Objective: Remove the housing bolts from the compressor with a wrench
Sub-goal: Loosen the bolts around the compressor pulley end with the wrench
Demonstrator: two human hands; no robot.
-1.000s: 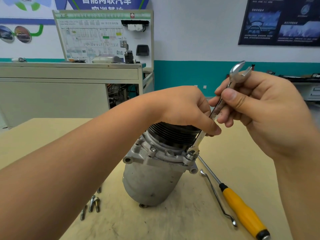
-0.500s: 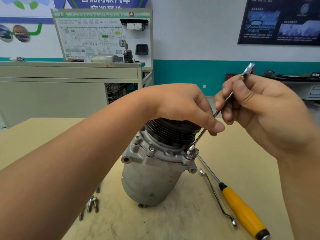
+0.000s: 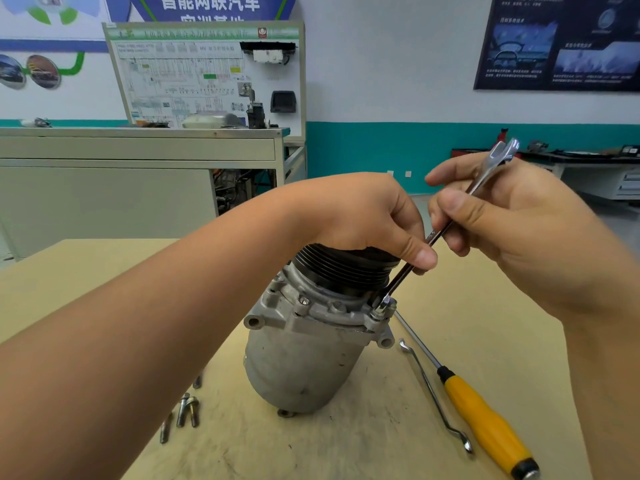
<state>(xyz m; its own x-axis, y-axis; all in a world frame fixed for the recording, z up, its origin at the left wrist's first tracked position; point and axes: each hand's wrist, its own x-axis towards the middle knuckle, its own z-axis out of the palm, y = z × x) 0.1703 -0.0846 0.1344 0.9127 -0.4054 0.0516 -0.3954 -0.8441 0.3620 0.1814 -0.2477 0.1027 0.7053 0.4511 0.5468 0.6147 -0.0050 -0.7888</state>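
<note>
The compressor (image 3: 304, 348) stands upright in the middle of the desk (image 3: 104, 271), leaning a little toward 11 o'clock, with its black grooved pulley (image 3: 346, 268) at the top. The left hand (image 3: 363, 216) comes in from 8 o'clock and sits over the pulley. Its fingers curl down round the far side to grip it, and its thumb points toward 4 o'clock, with the tip against the shaft of the wrench (image 3: 403, 277).

The wrench is a slim steel one. Its lower end is seated on a bolt (image 3: 382, 304) at the 3 o'clock edge of the compressor's flange, and the shaft rises steeply toward 1 o'clock. The right hand (image 3: 519, 230) pinches the upper part of the shaft between the thumb and curled fingers, and the open forked end sticks out above the knuckles. A second bolt (image 3: 303, 301) still sits in the flange on the near side, at about 7 o'clock from the pulley.

On the desk at 8 o'clock from the compressor's base lie several loose bolts (image 3: 185, 414), close together. At 4 o'clock lies a screwdriver (image 3: 485, 420) with a yellow handle, its blade pointing back toward the compressor. Just beside it, on its 9 o'clock side, lies a thin bent metal rod (image 3: 433, 393).
</note>
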